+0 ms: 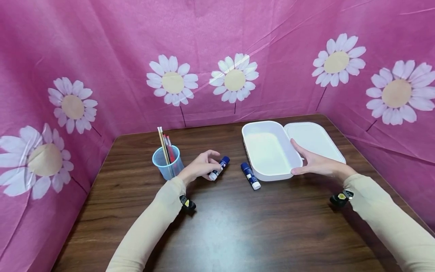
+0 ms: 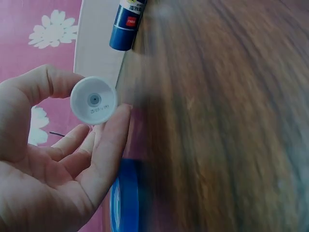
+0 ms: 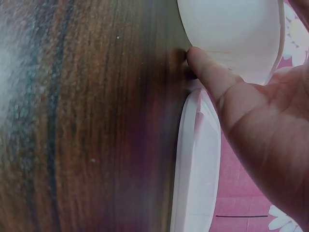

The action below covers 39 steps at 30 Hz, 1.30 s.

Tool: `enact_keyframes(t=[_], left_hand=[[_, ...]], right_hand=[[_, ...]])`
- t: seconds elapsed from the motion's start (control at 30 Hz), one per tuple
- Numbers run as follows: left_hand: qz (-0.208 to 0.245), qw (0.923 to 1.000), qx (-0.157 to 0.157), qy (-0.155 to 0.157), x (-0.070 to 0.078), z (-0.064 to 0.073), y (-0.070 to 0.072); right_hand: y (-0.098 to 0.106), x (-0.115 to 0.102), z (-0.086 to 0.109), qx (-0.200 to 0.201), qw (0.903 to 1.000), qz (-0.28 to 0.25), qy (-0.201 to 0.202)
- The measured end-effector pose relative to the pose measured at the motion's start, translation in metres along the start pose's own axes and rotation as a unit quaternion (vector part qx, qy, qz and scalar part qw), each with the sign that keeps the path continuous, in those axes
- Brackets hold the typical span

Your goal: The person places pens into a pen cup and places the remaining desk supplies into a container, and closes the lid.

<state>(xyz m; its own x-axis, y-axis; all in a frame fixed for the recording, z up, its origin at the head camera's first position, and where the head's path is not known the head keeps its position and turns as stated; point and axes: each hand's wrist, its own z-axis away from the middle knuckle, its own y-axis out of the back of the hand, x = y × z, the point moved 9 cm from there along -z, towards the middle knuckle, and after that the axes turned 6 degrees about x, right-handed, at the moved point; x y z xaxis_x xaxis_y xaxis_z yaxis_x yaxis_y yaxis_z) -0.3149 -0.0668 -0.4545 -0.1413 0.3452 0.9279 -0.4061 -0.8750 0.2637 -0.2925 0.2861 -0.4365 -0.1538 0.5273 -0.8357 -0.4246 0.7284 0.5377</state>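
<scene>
My left hand [image 1: 203, 165] pinches a glue stick [image 1: 221, 166] with a blue cap and white base between thumb and fingers. In the left wrist view, the glue stick's round white base [image 2: 94, 100] faces the camera, hiding the rest of it. A second glue stick [image 1: 250, 176] lies on the table beside the left wall of a white plastic box [image 1: 268, 151]. The box has no lid on and its inside is bare. My right hand [image 1: 314, 163] touches the box's right side, its thumb [image 3: 205, 65] extended along the outer wall near the front corner.
A flat white lid [image 1: 317, 139] lies to the right of the box, partly behind my right hand. Left of my left hand stands a light-blue cup [image 1: 164, 170] with several pencils [image 1: 164, 145]. A pink flower-printed cloth [image 1: 204, 34] surrounds the back and sides of the brown wooden table [image 1: 238, 230].
</scene>
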Motion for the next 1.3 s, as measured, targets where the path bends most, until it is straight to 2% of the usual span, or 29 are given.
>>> enact_keyframes(t=[0.23,0.37,0.9,1.1,1.3], left_hand=[[0.076,0.9968,-0.026,0.004,0.015,-0.005,-0.015],[0.103,0.9938,-0.043,0.003,0.027,-0.009,-0.026],[0.096,0.9919,-0.083,-0.001,0.064,-0.034,-0.057],[0.103,0.9921,-0.071,-0.006,0.080,-0.045,-0.070],[0.124,0.9909,-0.053,0.004,0.095,-0.055,-0.085]], right_hand=[[0.000,0.003,-0.001,-0.001,1.0000,-0.004,-0.008],[-0.002,0.004,-0.002,-0.001,0.9999,-0.006,-0.008],[-0.003,0.004,-0.006,-0.002,1.0000,0.002,-0.002],[-0.001,0.003,-0.006,-0.001,1.0000,0.004,0.000],[0.001,0.005,-0.005,0.002,0.9999,0.011,-0.004]])
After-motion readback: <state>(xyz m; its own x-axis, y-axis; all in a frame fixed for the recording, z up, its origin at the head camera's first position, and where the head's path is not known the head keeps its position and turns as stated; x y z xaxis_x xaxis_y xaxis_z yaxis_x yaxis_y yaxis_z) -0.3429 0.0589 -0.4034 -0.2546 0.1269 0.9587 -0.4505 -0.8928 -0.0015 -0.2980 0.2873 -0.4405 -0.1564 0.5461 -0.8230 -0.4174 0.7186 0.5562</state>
